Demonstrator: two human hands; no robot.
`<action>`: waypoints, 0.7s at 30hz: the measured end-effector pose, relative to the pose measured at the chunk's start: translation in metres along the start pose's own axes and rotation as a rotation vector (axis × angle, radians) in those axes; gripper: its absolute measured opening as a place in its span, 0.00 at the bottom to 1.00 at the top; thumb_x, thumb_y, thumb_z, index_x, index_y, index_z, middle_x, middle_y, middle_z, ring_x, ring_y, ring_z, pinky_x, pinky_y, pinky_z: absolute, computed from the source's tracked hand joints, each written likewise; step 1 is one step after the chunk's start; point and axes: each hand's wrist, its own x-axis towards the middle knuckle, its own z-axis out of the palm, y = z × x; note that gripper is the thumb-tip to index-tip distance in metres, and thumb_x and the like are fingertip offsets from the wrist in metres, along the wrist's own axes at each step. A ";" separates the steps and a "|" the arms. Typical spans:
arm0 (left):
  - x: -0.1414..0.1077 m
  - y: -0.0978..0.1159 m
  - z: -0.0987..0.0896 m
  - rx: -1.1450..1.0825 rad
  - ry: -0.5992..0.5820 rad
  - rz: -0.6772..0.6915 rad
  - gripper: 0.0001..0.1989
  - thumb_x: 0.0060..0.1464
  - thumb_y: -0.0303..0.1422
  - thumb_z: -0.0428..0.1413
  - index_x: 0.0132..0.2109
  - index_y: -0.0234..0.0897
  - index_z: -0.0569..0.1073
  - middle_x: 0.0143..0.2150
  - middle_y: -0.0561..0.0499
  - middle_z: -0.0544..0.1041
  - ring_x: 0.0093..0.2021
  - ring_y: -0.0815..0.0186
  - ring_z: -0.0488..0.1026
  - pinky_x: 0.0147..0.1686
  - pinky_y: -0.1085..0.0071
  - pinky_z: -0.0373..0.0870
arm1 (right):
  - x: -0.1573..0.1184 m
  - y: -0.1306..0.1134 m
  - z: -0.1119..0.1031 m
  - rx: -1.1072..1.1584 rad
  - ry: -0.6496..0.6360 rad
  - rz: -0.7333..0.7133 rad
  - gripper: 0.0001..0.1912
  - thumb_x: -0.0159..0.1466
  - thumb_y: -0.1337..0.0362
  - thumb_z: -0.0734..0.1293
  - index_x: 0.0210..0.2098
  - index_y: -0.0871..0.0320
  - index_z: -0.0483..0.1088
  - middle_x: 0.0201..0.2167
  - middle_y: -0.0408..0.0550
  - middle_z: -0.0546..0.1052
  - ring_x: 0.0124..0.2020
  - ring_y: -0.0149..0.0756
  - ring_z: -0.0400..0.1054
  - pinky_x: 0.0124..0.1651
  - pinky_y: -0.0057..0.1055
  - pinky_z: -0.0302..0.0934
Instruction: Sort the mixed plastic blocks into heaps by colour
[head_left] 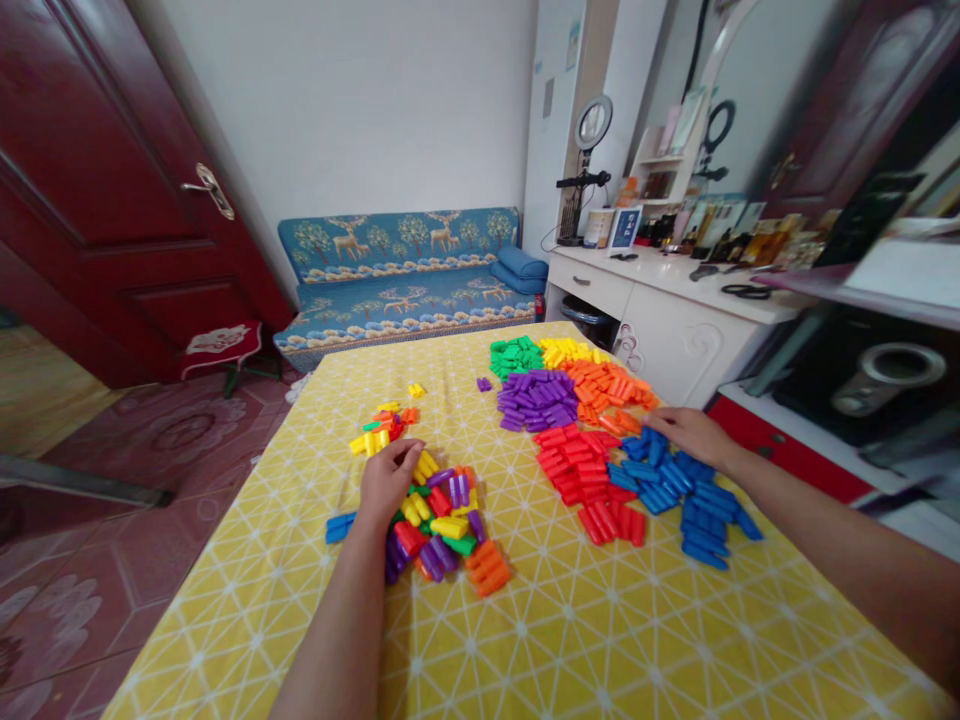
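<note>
Pieces (574, 465): plastic by the look, smooth, lightly shiny
Surface (585, 640): covered in cloth, matt, faintly creased
Door (97, 130): wood-like, smooth, glossy as if lacquered
Handle (201, 188): polished metal, bright
Sofa (360, 305): patterned cloth, matt
Wall (360, 90): smooth, matt
Floor (180, 470): tile-like, smooth, glossy
Dresser (675, 345): smooth panels, soft sheen, raised ornament
Mirror (787, 90): glass, reflective
Bin liner (589, 312): thin plastic, glossy

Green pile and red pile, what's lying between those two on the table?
In the head view, the purple pile lies between the green pile and the red pile.
</note>
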 end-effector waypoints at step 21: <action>-0.001 0.004 -0.001 0.009 0.011 0.002 0.20 0.54 0.47 0.51 0.42 0.38 0.79 0.40 0.48 0.82 0.40 0.59 0.76 0.39 0.68 0.70 | -0.047 -0.051 0.004 -0.005 0.084 -0.152 0.18 0.62 0.50 0.60 0.24 0.54 0.71 0.28 0.46 0.76 0.31 0.38 0.70 0.37 0.34 0.64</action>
